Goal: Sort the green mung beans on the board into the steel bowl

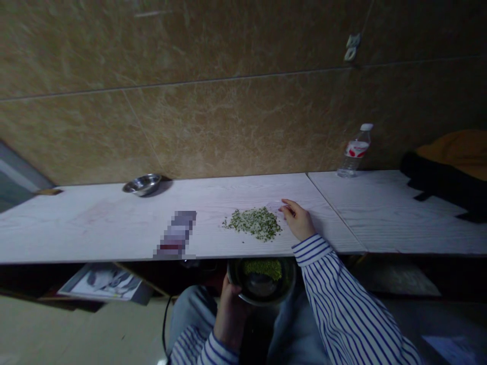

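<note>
Green bits [266, 267] already lie in a bowl [261, 289] gripped by the left hand [233, 299] at the counter's [213, 190] near edge, but a loose pile [254, 223] remains, the right hand [299, 221] pinching something clear [274, 205] between fingers at its far right

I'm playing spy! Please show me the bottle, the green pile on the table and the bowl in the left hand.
Bottle [356, 149]: head view, on its label.
Green pile [257, 223]: head view, on its middle.
Held bowl [262, 289]: head view, on its bare inside.
</note>
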Tool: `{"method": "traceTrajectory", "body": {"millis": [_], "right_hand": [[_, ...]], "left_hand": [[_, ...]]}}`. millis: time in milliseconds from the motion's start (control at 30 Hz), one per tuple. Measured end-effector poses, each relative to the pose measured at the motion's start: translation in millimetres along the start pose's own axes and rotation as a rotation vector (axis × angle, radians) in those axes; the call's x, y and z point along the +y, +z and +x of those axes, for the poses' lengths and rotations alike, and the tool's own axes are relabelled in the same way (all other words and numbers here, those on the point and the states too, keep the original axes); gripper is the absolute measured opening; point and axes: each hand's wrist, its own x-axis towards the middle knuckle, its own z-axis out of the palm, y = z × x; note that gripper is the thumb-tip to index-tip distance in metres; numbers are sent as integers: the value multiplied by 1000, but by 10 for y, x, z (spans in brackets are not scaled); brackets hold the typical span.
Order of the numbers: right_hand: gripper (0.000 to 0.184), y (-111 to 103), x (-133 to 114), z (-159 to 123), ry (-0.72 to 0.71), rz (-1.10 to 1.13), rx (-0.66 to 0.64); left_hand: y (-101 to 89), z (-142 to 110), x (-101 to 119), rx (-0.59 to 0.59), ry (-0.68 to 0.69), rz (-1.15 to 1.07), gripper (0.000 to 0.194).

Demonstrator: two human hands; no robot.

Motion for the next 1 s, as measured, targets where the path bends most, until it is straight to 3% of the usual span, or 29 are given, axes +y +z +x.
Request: {"method": "traceTrajectory", "body": {"millis": [200,433,667,833,1000], "right_hand": [[34,-7,-59,-13,-8,-49,4],[40,-63,-155,-135,-17,-109,44],[43,-55,-164,-153,-48,-174,108],[41,-61,-162,-148,-63,-178,135],[47,-34,-167,-160,-75,-160,151]], "left_hand": [[-50,-22,96,15,-37,93,55],[41,51,90,-138,-43,3,56],[155,160,167,-188,-94,-13,29],[-36,141,182,-160,-63,-28,37],[-307,58,154,-15,46,-162,36]]}}
